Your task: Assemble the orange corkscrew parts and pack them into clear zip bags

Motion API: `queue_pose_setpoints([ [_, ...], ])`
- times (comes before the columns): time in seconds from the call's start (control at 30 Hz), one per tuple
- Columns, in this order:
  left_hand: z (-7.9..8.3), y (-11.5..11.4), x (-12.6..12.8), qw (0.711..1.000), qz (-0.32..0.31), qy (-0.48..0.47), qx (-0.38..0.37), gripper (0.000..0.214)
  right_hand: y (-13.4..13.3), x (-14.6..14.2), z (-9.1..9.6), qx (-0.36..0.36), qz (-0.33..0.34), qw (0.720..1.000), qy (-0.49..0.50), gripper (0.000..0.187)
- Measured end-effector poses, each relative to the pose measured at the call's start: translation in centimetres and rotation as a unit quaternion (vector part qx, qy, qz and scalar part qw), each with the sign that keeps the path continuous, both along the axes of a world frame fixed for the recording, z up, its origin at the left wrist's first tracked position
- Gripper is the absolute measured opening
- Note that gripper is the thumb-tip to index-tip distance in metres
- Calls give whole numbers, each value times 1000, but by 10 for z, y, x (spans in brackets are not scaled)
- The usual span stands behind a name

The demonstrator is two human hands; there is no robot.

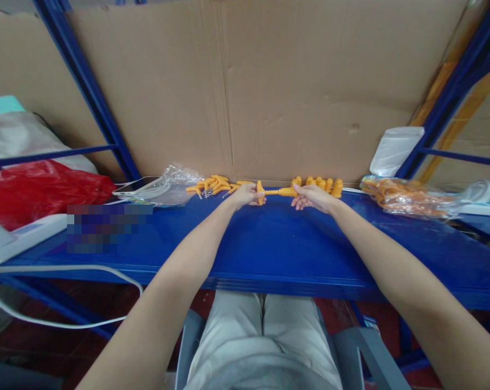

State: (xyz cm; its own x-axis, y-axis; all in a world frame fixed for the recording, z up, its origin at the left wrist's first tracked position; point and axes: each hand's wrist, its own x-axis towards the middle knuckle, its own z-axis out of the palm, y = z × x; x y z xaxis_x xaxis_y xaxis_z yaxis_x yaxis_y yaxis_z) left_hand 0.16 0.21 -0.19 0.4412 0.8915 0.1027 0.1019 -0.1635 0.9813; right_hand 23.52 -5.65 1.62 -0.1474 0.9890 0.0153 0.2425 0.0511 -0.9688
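Just above the blue table, both of my hands hold a yellow T-handled piece with a ridged shaft. My left hand is closed at its crossbar. The smooth yellow sleeve at the other end sits between the thumb and fingers of my right hand, whose lower fingers are loosely spread. Behind and right of that hand stand several knobby yellow pieces. To the left lies a pile of yellow T-shaped pieces with thin metal parts. My fingers partly hide the held piece.
Clear plastic bags lie left of the pile. On the right is a bag of orange pieces. A red bag and a white cable are at far left. Cardboard backs the blue table.
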Motion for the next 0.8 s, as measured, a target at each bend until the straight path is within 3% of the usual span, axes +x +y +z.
queue_pose_setpoints([
  [0.2, 5, -7, 4, 1000, 4, 9, 3, 13, 9, -2, -6, -7, -64, 997, -42, 59],
  [0.3, 4, -6, 4, 1000, 7, 20, 1, 12, 7, -1, -4, -32, -62, 996, -59, 63],
  [0.4, 3, -5, 4, 1000, 13, 19, 0, 11, 3, 3, 0, -35, -14, 998, -50, 55],
  [0.53, 3, -4, 3, 1000, 3, 11, 6, 14, 3, 9, 2, 55, 23, 998, -35, 31],
  [0.8, 8, -10, 4, 1000, 26, 15, 8, 8, 3, 3, 1, 63, 13, 997, -51, 43],
])
